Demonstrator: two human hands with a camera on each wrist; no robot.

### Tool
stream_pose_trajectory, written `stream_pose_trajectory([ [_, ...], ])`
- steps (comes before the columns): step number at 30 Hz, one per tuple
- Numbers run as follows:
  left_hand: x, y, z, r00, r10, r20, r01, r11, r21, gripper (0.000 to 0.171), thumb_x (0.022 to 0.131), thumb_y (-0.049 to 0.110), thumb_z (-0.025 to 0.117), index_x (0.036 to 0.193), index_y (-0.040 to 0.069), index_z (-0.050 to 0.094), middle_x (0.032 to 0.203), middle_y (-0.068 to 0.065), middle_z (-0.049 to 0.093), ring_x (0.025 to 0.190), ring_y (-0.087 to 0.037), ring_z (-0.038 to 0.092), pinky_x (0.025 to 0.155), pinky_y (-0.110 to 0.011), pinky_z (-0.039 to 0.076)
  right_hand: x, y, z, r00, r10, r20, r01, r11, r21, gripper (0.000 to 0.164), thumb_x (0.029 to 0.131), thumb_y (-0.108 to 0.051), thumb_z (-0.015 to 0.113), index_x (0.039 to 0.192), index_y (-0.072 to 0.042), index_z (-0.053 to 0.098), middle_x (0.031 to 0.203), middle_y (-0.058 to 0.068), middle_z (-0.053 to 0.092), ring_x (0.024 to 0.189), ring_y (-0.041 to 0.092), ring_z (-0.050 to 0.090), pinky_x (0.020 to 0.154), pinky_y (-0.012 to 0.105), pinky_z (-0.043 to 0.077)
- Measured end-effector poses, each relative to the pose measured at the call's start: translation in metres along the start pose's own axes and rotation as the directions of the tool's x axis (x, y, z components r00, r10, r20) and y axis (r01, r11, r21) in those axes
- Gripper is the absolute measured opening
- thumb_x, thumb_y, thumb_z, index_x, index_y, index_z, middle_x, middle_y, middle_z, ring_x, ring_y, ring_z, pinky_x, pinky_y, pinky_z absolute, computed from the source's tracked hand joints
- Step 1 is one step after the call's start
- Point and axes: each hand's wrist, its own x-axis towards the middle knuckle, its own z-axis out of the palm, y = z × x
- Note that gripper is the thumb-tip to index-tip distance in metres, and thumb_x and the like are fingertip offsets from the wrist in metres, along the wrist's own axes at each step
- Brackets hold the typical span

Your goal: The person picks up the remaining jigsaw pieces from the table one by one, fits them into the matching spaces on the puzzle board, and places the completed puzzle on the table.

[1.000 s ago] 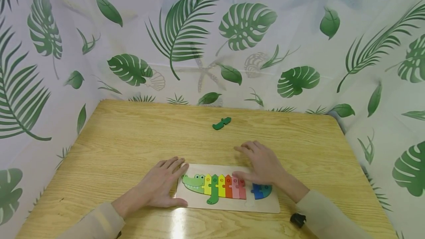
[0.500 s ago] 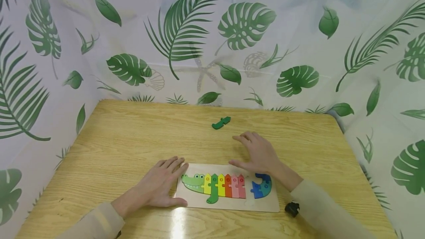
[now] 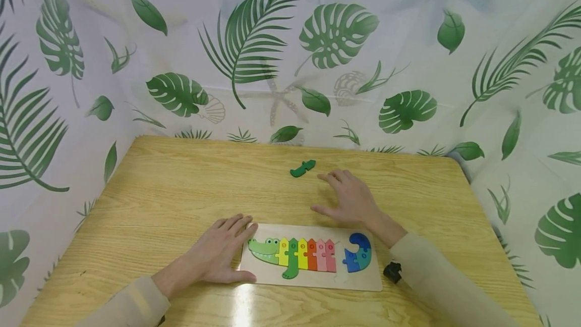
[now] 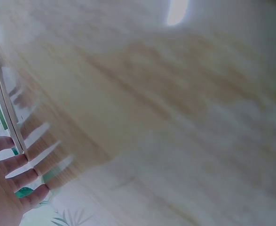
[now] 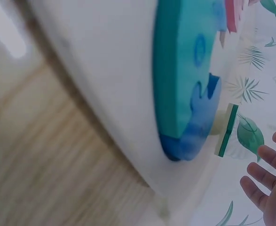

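Observation:
A pale puzzle board lies near the table's front, with a crocodile of numbered coloured pieces on it. Between the pink piece and the blue tail pieces a bare gap shows. My left hand rests at the board's left end, fingers spread over its upper left corner and thumb by the lower edge. Beyond the board, my right hand is held above the table with fingers apart and nothing between them. Just past its fingertips lies a loose dark green puzzle piece, seen also in the right wrist view.
The wooden table meets a leaf-printed cloth at the back and sides. A small black object sits at the right sleeve, right of the board.
My right hand has moved away from the board, up and slightly left toward the dark green piece, uncovering the curled blue tail. My left hand has stayed in place.

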Motion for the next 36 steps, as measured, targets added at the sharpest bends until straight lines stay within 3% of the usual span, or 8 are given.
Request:
stream_pose_trajectory([
  [14, 0.0, 0.0, 0.001, 1.0, -0.001, 0.005, 0.001, 1.0, -0.007, 0.114, 0.084, 0.094, 0.047, 0.163, 0.012, 0.04, 0.167, -0.016, 0.044, 0.152, -0.038, 0.045, 0.12, -0.055, 0.045, 0.028, 0.003, 0.004, 0.993, 0.097, 0.07, -0.098, 0.995, 0.019, 0.088, 0.086, -0.074, 0.069, 0.148, -0.013, 0.059, 0.136, 0.015, 0.064, 0.121, 0.035, 0.063, 0.096, 0.052, 0.061],
  [22, 0.0, 0.001, 0.0, 1.0, -0.01, 0.011, 0.01, 1.0, -0.005, 0.114, 0.084, 0.094, 0.047, 0.164, 0.013, 0.038, 0.168, -0.015, 0.043, 0.153, -0.037, 0.045, 0.121, -0.055, 0.044, 0.043, 0.002, 0.008, 0.986, 0.14, 0.09, -0.142, 0.99, 0.018, 0.089, 0.087, -0.076, 0.065, 0.15, -0.013, 0.058, 0.138, 0.016, 0.064, 0.121, 0.035, 0.063, 0.09, 0.051, 0.062],
  [36, 0.0, 0.001, 0.001, 1.0, 0.0, -0.002, 0.0, 1.0, 0.031, 0.114, 0.084, 0.095, 0.044, 0.162, 0.012, 0.041, 0.166, -0.015, 0.045, 0.152, -0.036, 0.047, 0.119, -0.053, 0.046, 0.061, 0.007, 0.018, 0.958, 0.217, 0.188, -0.222, 0.975, 0.006, 0.098, 0.087, -0.082, 0.058, 0.155, -0.012, 0.052, 0.149, 0.02, 0.058, 0.134, 0.04, 0.058, 0.1, 0.056, 0.059],
])
